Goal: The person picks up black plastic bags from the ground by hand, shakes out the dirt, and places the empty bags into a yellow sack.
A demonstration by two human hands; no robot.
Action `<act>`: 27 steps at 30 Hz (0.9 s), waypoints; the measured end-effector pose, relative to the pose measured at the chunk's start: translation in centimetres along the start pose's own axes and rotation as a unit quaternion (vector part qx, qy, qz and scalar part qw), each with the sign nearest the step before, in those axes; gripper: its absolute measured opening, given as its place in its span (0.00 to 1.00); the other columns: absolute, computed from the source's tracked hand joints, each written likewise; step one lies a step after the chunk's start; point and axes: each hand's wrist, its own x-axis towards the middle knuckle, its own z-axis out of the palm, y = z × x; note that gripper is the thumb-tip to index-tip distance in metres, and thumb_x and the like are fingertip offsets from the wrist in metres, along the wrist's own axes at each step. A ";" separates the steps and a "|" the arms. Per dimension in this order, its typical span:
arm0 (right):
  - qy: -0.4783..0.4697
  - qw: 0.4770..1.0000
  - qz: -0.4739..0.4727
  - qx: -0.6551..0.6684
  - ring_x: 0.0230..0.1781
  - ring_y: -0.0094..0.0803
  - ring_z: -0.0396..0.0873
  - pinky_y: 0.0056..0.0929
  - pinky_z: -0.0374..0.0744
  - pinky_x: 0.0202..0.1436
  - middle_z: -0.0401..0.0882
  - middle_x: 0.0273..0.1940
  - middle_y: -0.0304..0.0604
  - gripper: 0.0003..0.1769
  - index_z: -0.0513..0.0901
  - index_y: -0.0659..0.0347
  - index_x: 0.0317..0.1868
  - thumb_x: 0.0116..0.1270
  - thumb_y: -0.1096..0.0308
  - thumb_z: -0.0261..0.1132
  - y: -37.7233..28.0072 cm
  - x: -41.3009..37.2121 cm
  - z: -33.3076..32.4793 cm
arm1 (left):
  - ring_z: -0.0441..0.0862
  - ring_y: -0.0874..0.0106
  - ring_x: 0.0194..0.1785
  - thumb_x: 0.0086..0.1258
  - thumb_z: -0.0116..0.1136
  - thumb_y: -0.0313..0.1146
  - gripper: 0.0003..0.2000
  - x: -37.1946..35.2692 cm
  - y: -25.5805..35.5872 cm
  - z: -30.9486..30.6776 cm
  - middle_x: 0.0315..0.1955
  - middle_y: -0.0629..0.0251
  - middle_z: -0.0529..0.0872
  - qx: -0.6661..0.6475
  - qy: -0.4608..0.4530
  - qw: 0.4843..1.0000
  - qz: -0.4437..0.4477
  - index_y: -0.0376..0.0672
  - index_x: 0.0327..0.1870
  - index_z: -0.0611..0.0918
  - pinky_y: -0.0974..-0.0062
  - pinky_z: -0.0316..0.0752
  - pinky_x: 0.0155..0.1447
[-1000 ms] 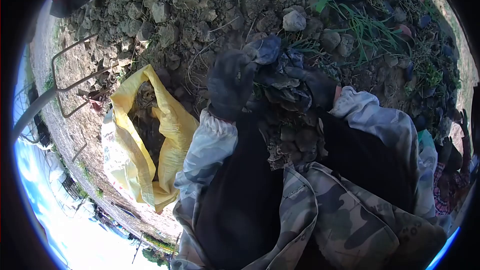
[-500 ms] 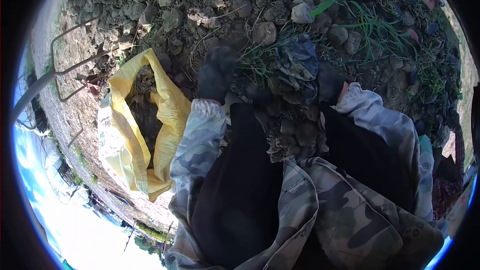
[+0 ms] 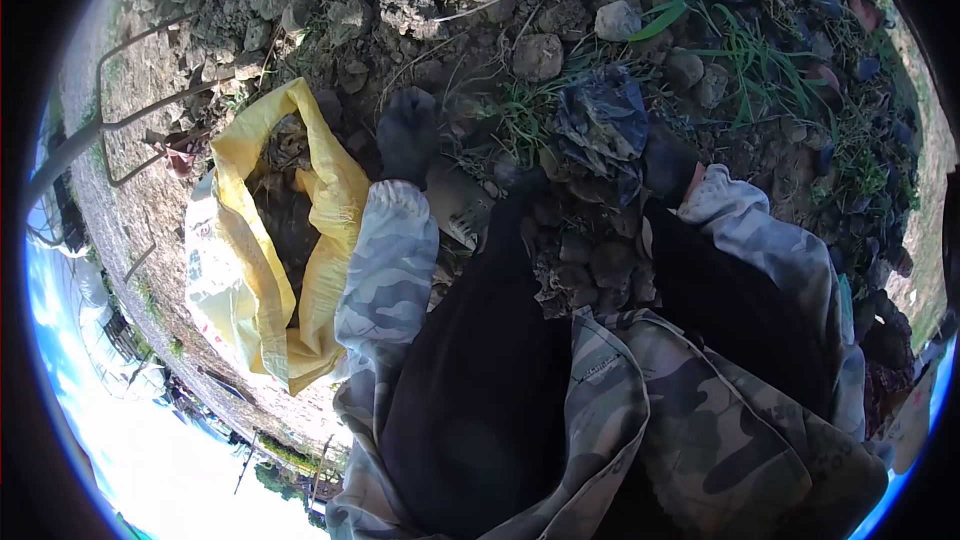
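Note:
My left hand (image 3: 408,130), in a dark glove, is raised over the soil just right of the yellow sack (image 3: 335,180). Its fingers look curled in, and what they hold, if anything, is hidden. The sack stands with its mouth wide open and dark, clumpy matter inside. My right hand (image 3: 668,162), also dark-gloved, is at the right edge of a crumpled dark plastic bag (image 3: 602,120). Its fingers are in shadow and hidden, so I cannot tell whether they grip the plastic. Both forearms wear camouflage sleeves.
A metal fork with long bent tines (image 3: 100,125) is at the left, beyond the sack. Stones (image 3: 540,57) and clods cover the ground ahead. Green grass (image 3: 755,70) grows at the upper right. My dark-clad knees (image 3: 480,360) frame more stones (image 3: 612,265) between them.
My left hand has moved left, closer to the sack's mouth. My right hand stays beside the dark plastic. The whole view has shifted slightly.

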 end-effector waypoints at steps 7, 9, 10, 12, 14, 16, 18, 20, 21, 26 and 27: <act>0.003 1.000 -0.005 0.025 0.65 0.51 0.65 0.37 0.64 0.68 0.68 0.64 0.56 0.27 0.71 0.64 0.63 0.60 0.75 0.59 -0.8 0.2 -0.3 | 0.79 0.57 0.50 0.66 0.55 0.34 0.07 2.6 5.2 -3.6 0.43 0.61 0.82 0.032 0.202 0.961 0.186 0.41 0.38 0.79 0.62 0.73 0.55; 0.007 1.000 -0.019 0.015 0.65 0.51 0.65 0.37 0.64 0.69 0.68 0.64 0.56 0.27 0.71 0.64 0.63 0.61 0.75 0.59 -0.8 0.3 -0.4 | 0.78 0.57 0.52 0.66 0.57 0.35 0.08 3.2 5.7 -2.7 0.45 0.60 0.81 0.102 0.180 0.947 0.247 0.42 0.41 0.79 0.60 0.72 0.57; 0.008 0.999 -0.033 0.005 0.65 0.50 0.65 0.36 0.64 0.69 0.68 0.64 0.56 0.27 0.71 0.64 0.63 0.61 0.75 0.58 -0.7 0.4 -0.5 | 0.76 0.56 0.54 0.66 0.58 0.36 0.10 3.4 5.9 -2.0 0.47 0.59 0.80 0.170 0.157 0.925 0.303 0.42 0.44 0.78 0.59 0.71 0.58; 0.004 0.997 -0.005 0.081 0.65 0.50 0.65 0.36 0.64 0.69 0.67 0.64 0.56 0.27 0.71 0.64 0.63 0.62 0.75 0.58 0.2 0.2 0.2 | 0.76 0.55 0.55 0.65 0.59 0.35 0.11 2.7 6.4 -0.7 0.47 0.59 0.79 0.141 0.118 0.925 0.333 0.43 0.46 0.78 0.58 0.70 0.59; -0.004 0.987 0.024 0.156 0.65 0.50 0.65 0.35 0.64 0.69 0.67 0.64 0.57 0.27 0.71 0.65 0.63 0.62 0.75 0.58 1.2 0.0 1.3 | 0.74 0.55 0.58 0.60 0.64 0.36 0.17 2.5 7.0 0.3 0.47 0.59 0.79 0.030 0.048 0.954 0.293 0.41 0.48 0.77 0.58 0.70 0.60; 0.033 0.839 0.147 0.523 0.66 0.49 0.65 0.34 0.63 0.69 0.67 0.64 0.56 0.27 0.70 0.66 0.63 0.61 0.76 0.57 2.1 -0.1 2.6 | 0.75 0.56 0.58 0.58 0.67 0.38 0.20 2.6 7.9 0.1 0.48 0.58 0.79 -0.011 0.051 0.980 0.194 0.40 0.48 0.77 0.59 0.71 0.59; 0.019 0.863 0.150 0.483 0.66 0.49 0.64 0.34 0.63 0.70 0.67 0.65 0.56 0.28 0.70 0.66 0.63 0.60 0.76 0.57 3.4 -0.3 2.9 | 0.76 0.57 0.57 0.55 0.70 0.41 0.23 3.1 7.9 0.0 0.48 0.57 0.80 -0.050 0.053 0.993 0.095 0.39 0.48 0.76 0.61 0.72 0.58; 0.008 0.885 0.154 0.439 0.66 0.49 0.64 0.35 0.62 0.70 0.67 0.65 0.56 0.28 0.70 0.67 0.63 0.59 0.77 0.57 3.8 -0.3 3.0 | 0.78 0.58 0.53 0.49 0.74 0.44 0.28 4.4 6.9 1.2 0.47 0.56 0.80 -0.013 0.054 0.990 0.126 0.38 0.46 0.76 0.64 0.75 0.54; 0.010 0.883 0.150 0.445 0.66 0.50 0.64 0.35 0.63 0.70 0.67 0.65 0.56 0.29 0.70 0.67 0.63 0.58 0.77 0.56 3.8 -0.4 3.1 | 0.78 0.58 0.53 0.49 0.74 0.44 0.28 4.7 7.4 1.1 0.47 0.56 0.80 -0.014 0.055 0.990 0.128 0.38 0.46 0.76 0.64 0.75 0.54; 0.014 0.890 0.153 0.429 0.65 0.50 0.66 0.35 0.64 0.69 0.68 0.64 0.56 0.29 0.71 0.67 0.63 0.58 0.77 0.57 3.2 -0.3 3.0 | 0.75 0.54 0.55 0.57 0.63 0.49 0.20 6.2 11.8 -1.2 0.48 0.54 0.80 -0.043 -0.130 0.987 -0.088 0.40 0.40 0.80 0.61 0.73 0.56; 0.014 0.895 0.152 0.419 0.64 0.50 0.67 0.35 0.65 0.68 0.68 0.63 0.56 0.28 0.71 0.67 0.62 0.57 0.76 0.57 2.5 -0.1 2.6 | 0.75 0.54 0.55 0.57 0.63 0.49 0.20 6.0 11.5 -0.9 0.48 0.54 0.80 -0.044 -0.130 0.987 -0.089 0.40 0.40 0.80 0.61 0.73 0.56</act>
